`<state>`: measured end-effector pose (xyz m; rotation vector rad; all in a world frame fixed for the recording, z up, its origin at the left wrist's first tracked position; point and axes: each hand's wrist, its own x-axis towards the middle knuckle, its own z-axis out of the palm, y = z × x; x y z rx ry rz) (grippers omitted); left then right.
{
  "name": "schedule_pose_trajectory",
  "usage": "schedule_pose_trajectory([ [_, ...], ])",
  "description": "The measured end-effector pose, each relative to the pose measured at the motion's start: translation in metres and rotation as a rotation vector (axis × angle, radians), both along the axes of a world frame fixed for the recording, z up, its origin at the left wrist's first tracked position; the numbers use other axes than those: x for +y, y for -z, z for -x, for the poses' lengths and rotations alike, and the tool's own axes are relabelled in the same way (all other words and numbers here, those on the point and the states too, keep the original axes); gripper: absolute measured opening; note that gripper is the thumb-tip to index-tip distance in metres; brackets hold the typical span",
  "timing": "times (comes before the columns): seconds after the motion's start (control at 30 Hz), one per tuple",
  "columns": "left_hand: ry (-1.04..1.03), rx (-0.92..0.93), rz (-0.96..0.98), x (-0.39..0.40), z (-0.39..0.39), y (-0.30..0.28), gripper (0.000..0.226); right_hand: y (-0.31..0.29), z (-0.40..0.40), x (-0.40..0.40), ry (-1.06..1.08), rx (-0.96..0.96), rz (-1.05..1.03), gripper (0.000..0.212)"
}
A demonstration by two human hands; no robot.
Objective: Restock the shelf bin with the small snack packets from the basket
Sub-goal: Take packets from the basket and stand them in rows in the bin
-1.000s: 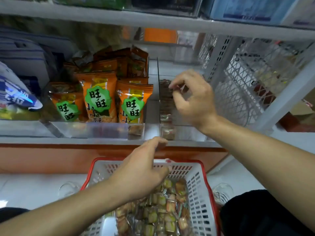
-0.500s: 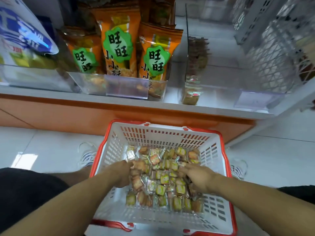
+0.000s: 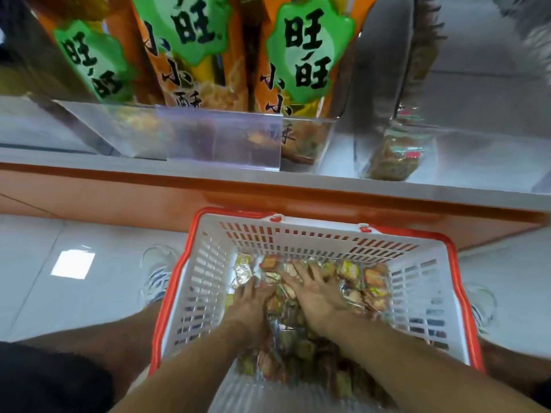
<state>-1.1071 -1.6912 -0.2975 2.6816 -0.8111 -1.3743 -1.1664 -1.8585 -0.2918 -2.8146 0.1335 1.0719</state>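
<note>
snack packets (image 3: pixel 351 278): small clear-wrapped squares, too many to count | basket (image 3: pixel 208 281): 1, white, red rim | left hand (image 3: pixel 249 305) curled into packets | right hand (image 3: pixel 317 296) flat, splayed on packets

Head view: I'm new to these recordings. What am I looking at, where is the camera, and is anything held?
There is no machine here. A person wears a wide-angle camera on the head, so you look forward and down along both bare arms. There is only this one view.

On the floor stands a white basket with a red rim, part full of small snack packets. The left hand and right hand are both down in the pile. The right hand's fingers lie spread across the packets; whether either hand has gripped any cannot be told.

Above is the shelf. On it stand orange snack bags behind clear fronts, and to their right a clear bin with a few packets at its left side.
</note>
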Motion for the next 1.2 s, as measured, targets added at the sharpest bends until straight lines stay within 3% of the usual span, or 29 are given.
schedule_pose_trajectory([
  [0.1, 0.013, -0.058, 0.028, -0.004, 0.006, 0.005, 0.08, 0.0, -0.005, 0.0, -0.041, -0.05, 0.007, 0.105],
  [0.27, -0.025, -0.022, 0.069, -0.006, 0.007, 0.008, 0.064, 0.005, -0.007, -0.01, 0.017, -0.058, -0.099, 0.091],
  [0.47, -0.186, -0.02, 0.204, -0.006, 0.012, 0.01, 0.029, 0.005, 0.0, -0.003, 0.008, -0.091, -0.138, 0.064],
  [0.67, -0.336, -0.012, 0.267, -0.009, 0.02, 0.009, 0.02, 0.001, 0.006, -0.009, 0.087, 0.006, -0.253, 0.027],
  [0.8, -0.563, 0.009, 0.302, -0.011, 0.014, -0.003, 0.008, -0.004, 0.009, -0.015, 0.18, 0.085, -0.31, 0.027],
  [0.9, -0.7, 0.096, 0.304, -0.01, 0.011, -0.012, 0.011, -0.009, 0.017, -0.01, 0.209, 0.146, -0.289, 0.023],
  [1.0, -0.734, 0.141, 0.319, -0.009, 0.008, -0.027, 0.009, -0.019, 0.024, -0.006, 0.258, 0.071, -0.26, 0.025],
  [1.2, -0.75, 0.321, 0.444, -0.022, -0.014, -0.095, 0.024, -0.115, 0.004, -0.025, 0.018, 0.062, -0.204, 0.009],
])
